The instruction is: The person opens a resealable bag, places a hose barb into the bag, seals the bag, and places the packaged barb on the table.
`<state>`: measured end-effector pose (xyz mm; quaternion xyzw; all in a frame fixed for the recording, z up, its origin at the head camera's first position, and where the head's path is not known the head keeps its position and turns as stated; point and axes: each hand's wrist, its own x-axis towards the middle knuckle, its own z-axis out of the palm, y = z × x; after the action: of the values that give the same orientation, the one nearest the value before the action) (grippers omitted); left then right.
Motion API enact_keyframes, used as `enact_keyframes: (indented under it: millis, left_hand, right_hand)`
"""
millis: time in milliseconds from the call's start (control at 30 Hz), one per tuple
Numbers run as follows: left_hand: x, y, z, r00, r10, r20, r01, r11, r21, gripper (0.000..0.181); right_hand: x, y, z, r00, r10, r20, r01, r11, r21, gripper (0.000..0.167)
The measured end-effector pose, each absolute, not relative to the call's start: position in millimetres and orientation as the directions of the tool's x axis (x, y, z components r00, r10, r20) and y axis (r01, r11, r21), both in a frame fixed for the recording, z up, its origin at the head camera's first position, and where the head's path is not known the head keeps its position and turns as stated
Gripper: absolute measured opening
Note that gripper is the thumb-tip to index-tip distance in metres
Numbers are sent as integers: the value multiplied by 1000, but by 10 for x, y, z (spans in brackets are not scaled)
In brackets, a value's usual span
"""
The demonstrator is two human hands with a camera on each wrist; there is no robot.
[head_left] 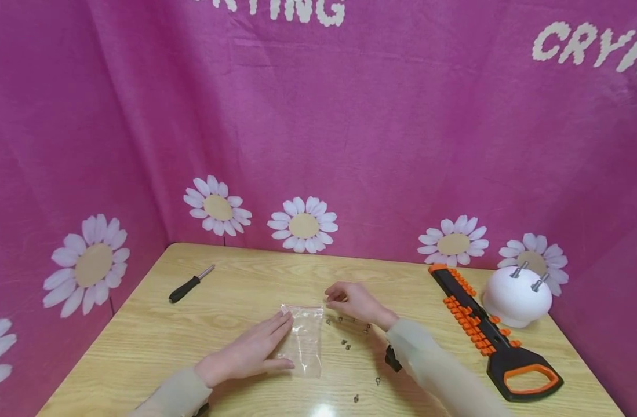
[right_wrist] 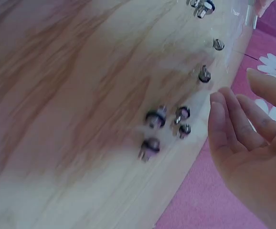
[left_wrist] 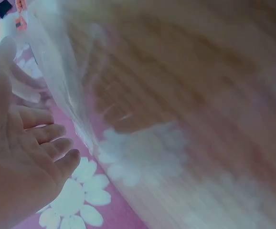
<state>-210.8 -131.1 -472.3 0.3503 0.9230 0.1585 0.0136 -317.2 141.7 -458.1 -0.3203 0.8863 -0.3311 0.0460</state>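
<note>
A clear zip-lock plastic bag [head_left: 306, 344] lies flat on the table. My left hand [head_left: 253, 347] rests on its left side with the fingers extended; in the left wrist view the fingers of that left hand [left_wrist: 37, 148] are close to the bag's film [left_wrist: 64, 71]. Near the bag's upper right corner is my right hand [head_left: 357, 302], fingers bent. In the right wrist view, a gap shows between the thumb and fingers of the right hand [right_wrist: 252, 129], and I see nothing held there. Several small metal screws [right_wrist: 155, 117] with dark rings lie scattered beside it.
A black-handled screwdriver [head_left: 185, 289] lies at the back left of the wooden table [head_left: 255, 272]. On the right are a black and orange tool rack [head_left: 472, 315] and a white rounded object [head_left: 513, 298] with two metal pins. A pink flowered cloth [head_left: 318, 127] hangs behind.
</note>
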Motion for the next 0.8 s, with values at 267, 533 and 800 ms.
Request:
enact_keyframes:
  millis: [267,533,800]
  left_hand:
    - [-2078,-1264,-4724,-738,672,64,657,694,295,83]
    - [-2066,-1255,-4704,-730,681,56,666,691,281,82]
    - [-2076,-1225,-4688,-762,647,6,611,717,335,79]
  right_hand:
    - [-3180,1277,-4611,-787,-610,89,-528,593,-607,23]
    - [-3188,1189,-4638,-772,-627,102,-559,594,-578,13]
    - [-3179,1118,-4644,-768,-633,97,-567,602,-563,7]
